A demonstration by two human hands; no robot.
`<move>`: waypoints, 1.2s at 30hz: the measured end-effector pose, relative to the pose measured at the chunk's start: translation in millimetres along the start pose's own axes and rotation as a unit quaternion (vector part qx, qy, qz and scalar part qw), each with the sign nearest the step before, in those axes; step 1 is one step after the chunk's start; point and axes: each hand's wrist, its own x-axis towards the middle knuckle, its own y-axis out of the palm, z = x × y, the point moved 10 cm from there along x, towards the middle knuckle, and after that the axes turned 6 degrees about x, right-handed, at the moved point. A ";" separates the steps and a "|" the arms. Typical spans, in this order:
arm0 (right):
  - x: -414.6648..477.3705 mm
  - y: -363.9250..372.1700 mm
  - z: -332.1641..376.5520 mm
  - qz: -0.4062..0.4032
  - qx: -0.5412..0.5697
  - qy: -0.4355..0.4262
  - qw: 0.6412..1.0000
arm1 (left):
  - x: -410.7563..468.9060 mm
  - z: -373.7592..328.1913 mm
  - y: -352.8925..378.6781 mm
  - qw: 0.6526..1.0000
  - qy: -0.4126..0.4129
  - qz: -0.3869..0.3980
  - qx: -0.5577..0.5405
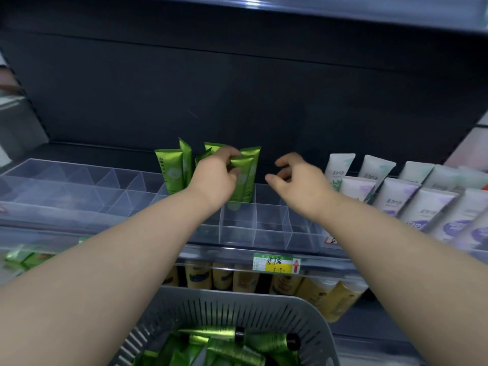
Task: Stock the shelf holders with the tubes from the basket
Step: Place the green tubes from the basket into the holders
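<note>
Several green tubes (pixel 173 169) stand upright in the back row of a clear plastic shelf holder (pixel 272 225). My left hand (pixel 215 175) grips one of these green tubes (pixel 249 167) near its top, the tube standing in a compartment. My right hand (pixel 295 178) hovers just right of it with fingers loosely curled, holding nothing. A grey slotted basket (pixel 298 315) at the bottom holds several more green tubes with black caps (pixel 227 347).
White and purple tubes (pixel 396 196) fill the holder on the right. Another clear holder (pixel 79 186) lies to the left. A price tag (pixel 276 263) sits on the shelf edge, with yellow bottles (pixel 224 276) on the shelf below. A dark shelf back panel rises behind.
</note>
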 end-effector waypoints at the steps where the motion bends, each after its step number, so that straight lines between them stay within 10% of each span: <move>1: -1.7 1.3 0.8 0.004 -0.003 -0.002 1.000 | -0.5 -2.9 -3.2 1.000 0.009 -0.002 0.003; 20: -92.5 39.8 23.7 0.091 -0.076 -0.078 0.990 | -131.7 -40.7 -23.4 0.916 0.231 0.079 0.318; 36: -209.8 141.7 -35.8 0.275 -0.100 0.019 0.956 | -268.5 107.4 20.3 0.936 0.023 0.244 0.253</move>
